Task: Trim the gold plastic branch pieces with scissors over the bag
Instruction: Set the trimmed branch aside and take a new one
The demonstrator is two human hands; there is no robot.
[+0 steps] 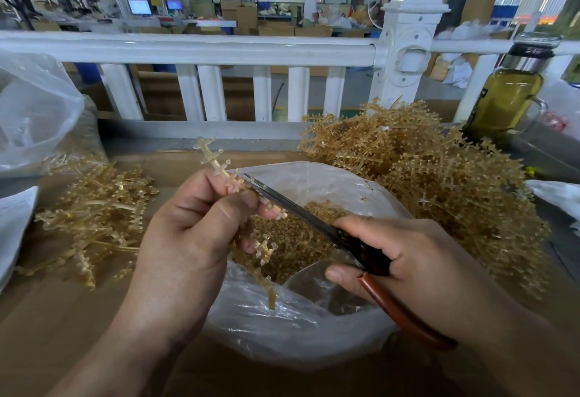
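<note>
Clear plastic bag [282,334] lies nearest you, mouth open under both hands. Your left hand [188,239] pinches a gold branch piece [214,161] above it. Your right hand [408,258] grips the scissors [292,205], blades against the piece. A gold branch pile [439,183] lies beyond, right.

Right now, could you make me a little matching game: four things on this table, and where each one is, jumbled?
Things: 1 scissors; 2 clear bag; 3 glass jug; 4 small branch pile.
Places: A far right, by the railing; B in the right hand; C left of the left hand; D in the middle, holding gold trimmings.
Pairs: 1-B, 2-D, 3-A, 4-C.
</note>
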